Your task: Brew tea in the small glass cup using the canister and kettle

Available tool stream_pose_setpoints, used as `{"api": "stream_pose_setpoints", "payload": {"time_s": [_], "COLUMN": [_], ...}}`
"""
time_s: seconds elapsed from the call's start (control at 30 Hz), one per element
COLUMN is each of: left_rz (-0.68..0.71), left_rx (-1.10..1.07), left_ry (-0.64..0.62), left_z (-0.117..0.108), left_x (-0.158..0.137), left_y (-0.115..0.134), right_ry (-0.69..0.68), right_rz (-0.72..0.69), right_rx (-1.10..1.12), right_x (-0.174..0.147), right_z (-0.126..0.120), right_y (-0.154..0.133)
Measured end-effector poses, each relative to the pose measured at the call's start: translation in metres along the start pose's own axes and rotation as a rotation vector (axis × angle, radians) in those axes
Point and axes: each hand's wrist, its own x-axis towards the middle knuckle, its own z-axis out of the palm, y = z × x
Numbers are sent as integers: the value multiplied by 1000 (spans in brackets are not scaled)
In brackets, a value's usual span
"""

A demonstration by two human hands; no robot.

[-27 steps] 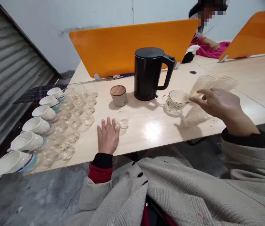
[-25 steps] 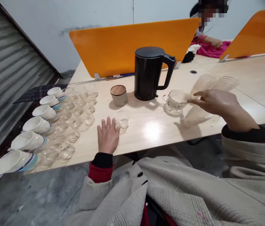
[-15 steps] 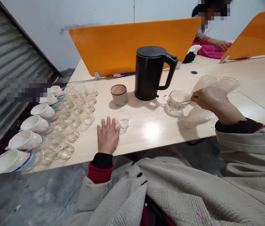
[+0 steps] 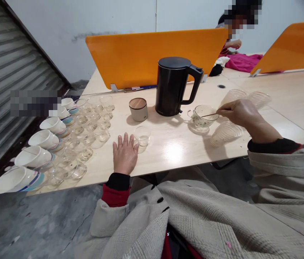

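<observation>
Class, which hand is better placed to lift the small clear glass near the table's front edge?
Left hand: it lies flat beside the small clear glass. Right hand already pinches a thin stirrer at the ribbed glass cup.

Right hand (image 4: 239, 112) pinches spoon (image 4: 209, 115) in glass cup (image 4: 202, 117); left hand (image 4: 125, 154) flat on table (image 4: 173, 151).

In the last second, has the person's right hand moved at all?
Yes. The right hand has closed from flat to a pinch on a thin stick reaching into the glass cup by the kettle.
</observation>
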Motion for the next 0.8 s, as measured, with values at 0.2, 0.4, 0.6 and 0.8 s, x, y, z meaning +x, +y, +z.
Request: {"api": "stream_pose_setpoints", "payload": {"time_s": [0.2,0.4,0.6,0.8], "left_rz": [-5,-2,1,9], "left_rx": [-20,-23,-18,-44], "left_ry": [13,26,36,44], "left_z": [1,1,5,6], "left_x": [0,1,0,-2], "left_y": [0,1,0,1], "right_ry": [-10,122,89,-41], "right_rz": [317,271,-74,-487], "right_rx": [218,392,549,361], "right_x": [-11,-32,-55,-57], "right_z": [-26,-37,-38,-5], "right_y": [1,-8,-70,-146]}}
